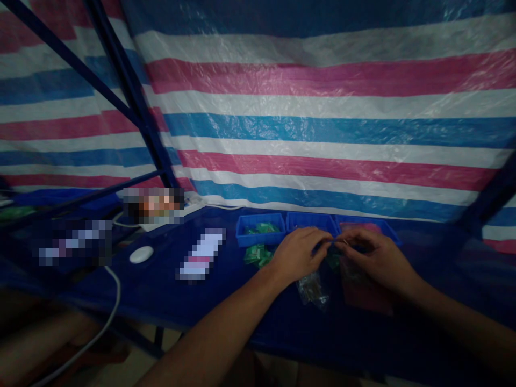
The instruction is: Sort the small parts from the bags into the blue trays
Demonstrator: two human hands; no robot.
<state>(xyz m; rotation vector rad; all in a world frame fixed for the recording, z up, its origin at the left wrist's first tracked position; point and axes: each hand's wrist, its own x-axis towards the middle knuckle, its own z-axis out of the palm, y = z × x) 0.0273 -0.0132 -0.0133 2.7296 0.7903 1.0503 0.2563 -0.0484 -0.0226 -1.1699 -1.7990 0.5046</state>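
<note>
My left hand (300, 252) and my right hand (374, 255) meet over the table, fingertips pinched close together. Whatever lies between them is too small and dim to make out. Just behind stand three shallow blue trays: the left tray (258, 240) holds small green packets (263, 228), while my hands partly cover the middle tray (308, 217) and the right tray (389, 231). More green packets (258, 255) lie loose beside my left wrist. Below my left hand is a clear plastic bag (313, 291) with unclear contents. Something flat and pink (368, 298) lies under my right hand.
On the blue table (234, 301), left of my arms, are a blurred-out phone-like slab (202, 253) and a white oval object (141, 254). A white cable (116, 301) hangs over the edge. Blue metal posts (149, 134) and a striped tarp (322, 129) rise behind.
</note>
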